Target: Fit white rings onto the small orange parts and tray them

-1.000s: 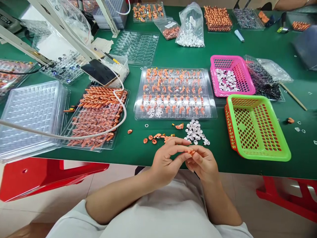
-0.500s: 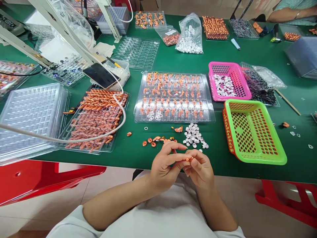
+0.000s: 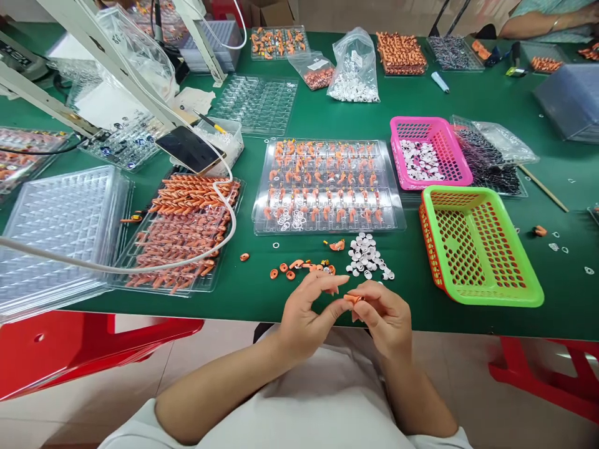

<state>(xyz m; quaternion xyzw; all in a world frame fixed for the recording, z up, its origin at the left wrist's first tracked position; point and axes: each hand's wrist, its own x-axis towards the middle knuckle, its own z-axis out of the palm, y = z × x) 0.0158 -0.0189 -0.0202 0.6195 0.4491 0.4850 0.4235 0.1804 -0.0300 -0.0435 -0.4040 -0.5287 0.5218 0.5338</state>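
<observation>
My right hand (image 3: 388, 318) pinches a small orange plastic part (image 3: 353, 299) between thumb and fingers, just over the table's near edge. My left hand (image 3: 306, 321) is beside it with the thumb tip at the part's left end and the index finger stretched out, apart from the thumb. Just beyond the hands lie loose orange pieces (image 3: 299, 265), some of them small rings, and a pile of white round discs (image 3: 365, 255). Farther back, a clear compartment tray (image 3: 327, 184) holds rows of curved orange pieces, with thin white rings in its front left.
At right stand a green basket (image 3: 524, 290) stacked in an orange one, and a pink basket (image 3: 397, 128) with white discs. At left are a tray of orange parts (image 3: 182, 243), a white cable (image 3: 206, 251) crossing it, and a phone (image 3: 191, 149). A co-worker's arm (image 3: 533, 26) rests far right.
My left index finger has lifted off the orange part and opened away from the thumb. The right hand keeps its pinch, and more of the part now shows.
</observation>
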